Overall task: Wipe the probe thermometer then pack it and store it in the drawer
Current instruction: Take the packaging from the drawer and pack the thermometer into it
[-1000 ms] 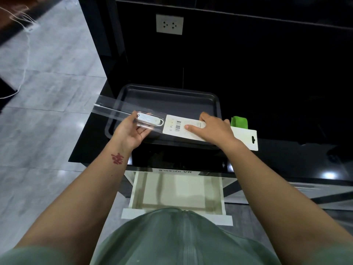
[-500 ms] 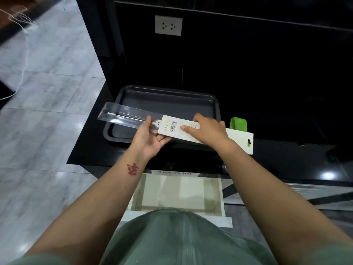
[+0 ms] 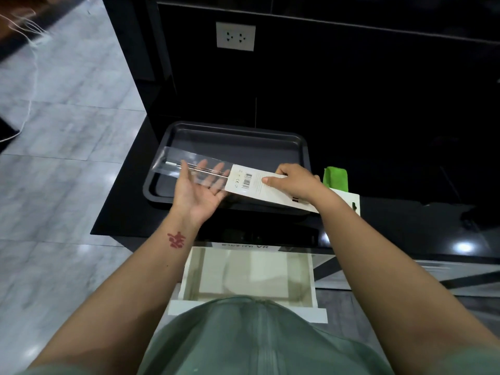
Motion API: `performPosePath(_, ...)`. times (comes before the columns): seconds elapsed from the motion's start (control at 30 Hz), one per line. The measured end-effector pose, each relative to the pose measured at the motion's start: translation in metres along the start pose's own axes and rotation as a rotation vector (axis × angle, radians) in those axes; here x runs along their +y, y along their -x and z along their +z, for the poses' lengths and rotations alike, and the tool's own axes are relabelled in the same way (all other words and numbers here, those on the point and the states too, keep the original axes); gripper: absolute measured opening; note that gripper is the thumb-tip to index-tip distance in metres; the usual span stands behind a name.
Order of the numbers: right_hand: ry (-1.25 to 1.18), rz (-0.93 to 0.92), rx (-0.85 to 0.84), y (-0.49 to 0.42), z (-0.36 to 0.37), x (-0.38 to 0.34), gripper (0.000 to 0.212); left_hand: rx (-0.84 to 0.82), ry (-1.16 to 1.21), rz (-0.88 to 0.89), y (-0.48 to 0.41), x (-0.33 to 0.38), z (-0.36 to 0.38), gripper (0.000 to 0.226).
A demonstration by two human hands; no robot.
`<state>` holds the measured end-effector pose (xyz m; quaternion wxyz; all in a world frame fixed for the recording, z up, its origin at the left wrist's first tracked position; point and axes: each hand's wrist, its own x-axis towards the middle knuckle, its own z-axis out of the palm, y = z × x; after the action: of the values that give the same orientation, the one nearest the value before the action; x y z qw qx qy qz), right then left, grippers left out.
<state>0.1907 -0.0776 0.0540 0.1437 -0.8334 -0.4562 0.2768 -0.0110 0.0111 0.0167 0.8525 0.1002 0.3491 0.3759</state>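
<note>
The right hand [image 3: 296, 181] pinches the white card sleeve [image 3: 266, 189] with thumb on top and fingers under, while the left hand [image 3: 198, 189] lies open and flat, palm up, beneath the clear plastic case [image 3: 189, 165], supporting it rather than gripping. The probe thermometer [image 3: 201, 170] sits inside that clear case, its thin metal stem visible just beyond the left fingertips; its head end is hidden where the case enters the sleeve. The step in hand looks like sliding the case fully into the sleeve, which is probably best done by keeping both pieces in 1 straight line, steadying the sleeve with the pinch and pushing from the far end of the case, so the thin plastic does not buckle or catch the card's mouth. Below both hands a dark baking tray [image 3: 303, 147] sits on the black counter [image 3: 121, 209] and holds nothing visible. Just past the right wrist a folded green cloth [image 3: 336, 178] rests on the counter. Nearer the body, under the wrists, the white drawer [image 3: 312, 280] stands pulled out, with only a pale liner or sheet visible inside, ready for the package.
</note>
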Motion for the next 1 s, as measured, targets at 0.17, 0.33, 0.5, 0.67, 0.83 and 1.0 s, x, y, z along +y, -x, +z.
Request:
performPosePath(0.17,0.042,0.027,-0.018,-0.001,-0.003,0.002,0.038,0.043,0.124,0.054,0.0,0.023,-0.006,0.071)
performPosePath(0.33,0.054,0.022,0.053,0.005,-0.002,-0.005,0.048,0.061,0.19,0.031,0.001,0.018,-0.006,0.078)
performPosePath(0.5,0.171,-0.036,0.14,0.002,0.004,-0.015,0.074,0.072,0.224,-0.003,0.004,0.007,0.0,0.077)
performPosePath(0.67,0.258,-0.062,0.183,0.0,0.011,-0.02,0.079,0.074,0.235,-0.018,0.003,0.003,0.005,0.076)
performPosePath(0.83,0.27,-0.111,0.293,-0.001,0.013,-0.018,0.074,0.111,0.219,0.005,0.001,0.008,0.009,0.078)
performPosePath(1.0,0.29,0.002,0.512,-0.005,0.003,0.001,0.062,0.125,0.266,0.06,-0.001,0.026,0.004,0.079)
